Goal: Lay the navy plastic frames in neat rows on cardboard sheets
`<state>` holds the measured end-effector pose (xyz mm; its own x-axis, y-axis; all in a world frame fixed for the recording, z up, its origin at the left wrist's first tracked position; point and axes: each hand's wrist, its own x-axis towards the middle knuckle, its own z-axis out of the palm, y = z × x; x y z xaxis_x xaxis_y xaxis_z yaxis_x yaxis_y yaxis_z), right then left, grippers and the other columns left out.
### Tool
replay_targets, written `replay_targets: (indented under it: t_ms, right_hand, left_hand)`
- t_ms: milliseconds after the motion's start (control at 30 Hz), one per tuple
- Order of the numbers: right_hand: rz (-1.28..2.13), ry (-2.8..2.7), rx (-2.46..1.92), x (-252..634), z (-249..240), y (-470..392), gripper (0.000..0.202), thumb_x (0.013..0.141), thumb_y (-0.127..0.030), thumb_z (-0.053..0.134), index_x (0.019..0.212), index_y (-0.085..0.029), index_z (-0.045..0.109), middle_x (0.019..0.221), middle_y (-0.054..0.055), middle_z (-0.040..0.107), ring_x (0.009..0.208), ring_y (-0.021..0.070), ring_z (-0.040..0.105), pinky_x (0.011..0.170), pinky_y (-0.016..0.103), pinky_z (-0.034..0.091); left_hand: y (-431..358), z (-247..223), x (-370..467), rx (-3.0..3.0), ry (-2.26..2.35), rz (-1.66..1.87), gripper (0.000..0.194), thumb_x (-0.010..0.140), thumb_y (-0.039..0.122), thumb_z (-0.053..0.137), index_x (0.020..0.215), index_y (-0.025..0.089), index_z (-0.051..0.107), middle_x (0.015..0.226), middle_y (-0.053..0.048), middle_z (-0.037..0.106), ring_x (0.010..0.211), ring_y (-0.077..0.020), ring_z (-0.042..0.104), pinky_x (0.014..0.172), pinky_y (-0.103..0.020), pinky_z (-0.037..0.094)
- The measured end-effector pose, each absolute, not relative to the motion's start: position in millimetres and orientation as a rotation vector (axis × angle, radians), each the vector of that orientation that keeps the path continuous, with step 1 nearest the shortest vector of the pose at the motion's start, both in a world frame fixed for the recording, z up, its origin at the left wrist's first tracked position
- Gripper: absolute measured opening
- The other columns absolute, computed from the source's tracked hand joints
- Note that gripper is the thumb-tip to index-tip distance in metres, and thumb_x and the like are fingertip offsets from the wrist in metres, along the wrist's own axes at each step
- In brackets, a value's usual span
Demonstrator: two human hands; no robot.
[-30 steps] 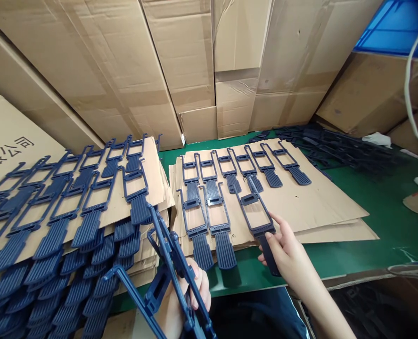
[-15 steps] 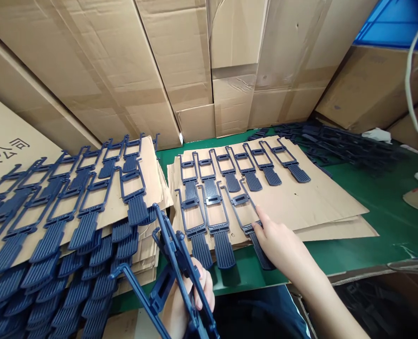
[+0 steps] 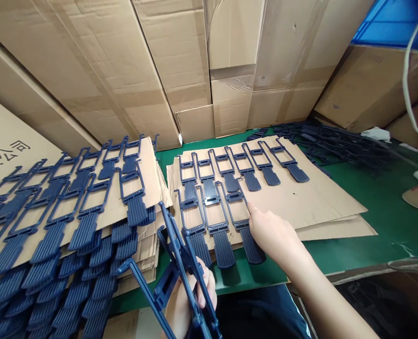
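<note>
Right hand [image 3: 270, 233]: palm down, fingers loosely extended, fingertips pressed against the right edge of a dark blue plastic frame part [image 3: 240, 220]; nothing enclosed in the grip. The part lies flat on the near cardboard sheet [image 3: 322, 197], third in the front row, its ribbed tab overhanging the sheet's near edge at 6 o'clock.

Left hand [image 3: 191, 301]: at 7 o'clock from the right hand, low in the view, fingers curled tight around a bundle of blue frame parts [image 3: 175, 263], which stands up on edge and fans toward 11 o'clock.

Front row: two further frame parts [image 3: 203, 221] just beside the touched one, at its 9 o'clock, tabs likewise overhanging.

Back row [image 3: 240, 162]: seven like parts at 12 o'clock, side by side, slanting from left to right across the same sheet.

Left stack [image 3: 88, 212]: at 9 o'clock, layered cardboard sheets loaded with rows of the same parts, ribbed tabs protruding from each layer.

Green table [image 3: 381, 212]: bare surface at 3 o'clock.

Loose heap of blue parts [image 3: 336, 141]: at 1 o'clock, well apart, on the table.

Cardboard boxes [image 3: 194, 70]: leaning along the back, 12 o'clock.
</note>
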<state>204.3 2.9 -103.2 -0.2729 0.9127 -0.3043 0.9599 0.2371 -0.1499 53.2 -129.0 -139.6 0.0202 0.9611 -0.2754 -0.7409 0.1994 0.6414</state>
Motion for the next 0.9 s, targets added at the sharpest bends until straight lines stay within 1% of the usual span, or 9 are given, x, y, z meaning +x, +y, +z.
replay_targets:
  t_ms: [133,200,300,433,533,633,767,833,900]
  right_hand:
    - [-0.57,2.396,1.903,210,-92,-6,0.047,0.09,-0.024,0.027,0.135,-0.018,0.04,0.072,0.009,0.063,0.065,0.0248,0.061,0.054,0.031,0.04]
    - [-0.825,2.519,1.891,215,-85,-20,0.043,0.091,-0.034,0.029,0.13,-0.025,0.044,0.069,0.004,0.062,0.061,0.0207,0.058,0.055,0.029,0.038]
    - [-1.438,2.684,1.541,219,-81,-49,0.03,0.089,-0.044,0.037,0.101,-0.026,0.058,0.067,-0.001,0.059,0.06,0.0134,0.053,0.057,0.023,0.036]
    - [-1.856,2.66,1.316,216,-96,-76,0.027,0.084,-0.045,0.048,0.077,-0.019,0.048,0.065,-0.003,0.049,0.058,0.0089,0.042,0.054,0.019,0.032]
    - [-2.086,2.519,1.379,215,-111,-80,0.027,0.087,-0.04,0.043,0.073,-0.018,0.042,0.064,-0.003,0.044,0.059,0.008,0.037,0.056,0.019,0.03]
    - [-2.293,2.309,1.309,216,-120,-81,0.024,0.084,-0.036,0.048,0.071,-0.017,0.042,0.062,-0.004,0.039,0.058,0.0074,0.034,0.054,0.019,0.028]
    - [-2.688,2.03,1.148,214,-128,-87,0.02,0.075,-0.031,0.06,0.076,-0.017,0.045,0.071,-0.003,0.047,0.067,0.0089,0.043,0.062,0.02,0.035]
    - [-2.817,1.885,1.158,211,-129,-93,0.021,0.076,-0.034,0.059,0.084,-0.017,0.05,0.078,0.0,0.052,0.072,0.0104,0.047,0.068,0.021,0.039]
    - [-2.908,1.673,1.192,209,-130,-98,0.03,0.076,-0.044,0.057,0.091,-0.018,0.052,0.077,0.001,0.053,0.064,0.0096,0.048,0.062,0.022,0.041]
  left_hand:
    - [-129,-125,64,0.148,0.905,1.443,0.024,0.065,0.038,0.075,0.062,0.019,0.06,0.04,0.006,0.047,0.039,-0.0078,0.044,0.036,-0.016,0.038]
    - [-129,-120,70,0.111,0.974,1.49,0.025,0.062,0.037,0.077,0.067,0.018,0.062,0.044,0.006,0.049,0.042,-0.0074,0.045,0.038,-0.016,0.038]
    - [-127,-119,76,0.137,1.161,1.571,0.03,0.059,0.037,0.078,0.077,0.017,0.066,0.053,0.003,0.056,0.052,-0.0096,0.054,0.046,-0.017,0.044]
    - [-124,-119,78,0.039,1.263,1.615,0.036,0.058,0.035,0.079,0.089,0.02,0.069,0.066,0.0,0.066,0.059,-0.0119,0.061,0.052,-0.017,0.049]
    - [-123,-117,78,-0.029,1.156,1.598,0.03,0.067,0.034,0.073,0.095,0.025,0.069,0.082,-0.002,0.071,0.07,-0.0142,0.066,0.062,-0.02,0.053]
    - [-123,-112,78,0.001,1.065,1.598,0.026,0.076,0.034,0.064,0.102,0.029,0.067,0.093,-0.002,0.071,0.086,-0.0178,0.066,0.076,-0.026,0.052]
    - [-126,-109,82,0.004,0.983,1.616,0.03,0.082,0.037,0.056,0.111,0.03,0.063,0.107,-0.004,0.068,0.104,-0.0229,0.06,0.09,-0.035,0.048]
    - [-128,-113,83,0.011,0.917,1.615,0.035,0.084,0.038,0.052,0.118,0.032,0.057,0.114,-0.004,0.064,0.11,-0.0222,0.056,0.089,-0.034,0.048]
    - [-128,-122,81,0.069,0.797,1.615,0.039,0.085,0.041,0.049,0.124,0.036,0.051,0.121,-0.003,0.06,0.115,-0.0215,0.053,0.087,-0.032,0.049]
